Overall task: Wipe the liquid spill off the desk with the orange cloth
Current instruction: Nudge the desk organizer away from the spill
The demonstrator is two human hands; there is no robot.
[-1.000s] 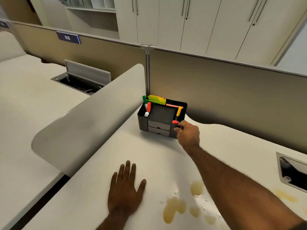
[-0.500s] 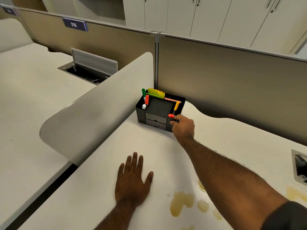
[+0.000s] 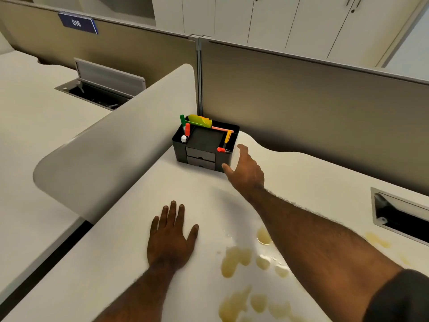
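Yellowish liquid spill (image 3: 234, 260) lies in several puddles on the white desk (image 3: 130, 228), near its front edge, with more stains to the right (image 3: 377, 239). My left hand (image 3: 170, 238) rests flat on the desk, fingers spread, left of the spill. My right hand (image 3: 246, 169) is stretched out to the right front corner of a black desk organizer (image 3: 204, 147), fingers apart, thumb near its base, holding nothing. No orange cloth is in sight.
The organizer holds coloured pens and markers and has two small drawers. A curved white divider (image 3: 111, 145) stands on the left, beige partitions behind. An open cable hatch (image 3: 401, 214) is sunk into the desk at right; another hatch (image 3: 99, 89) is on the neighbouring desk.
My right hand, earlier closed at the organizer's right rim, has opened and come slightly off it. The view has shifted closer and downward. My left hand has stayed flat.
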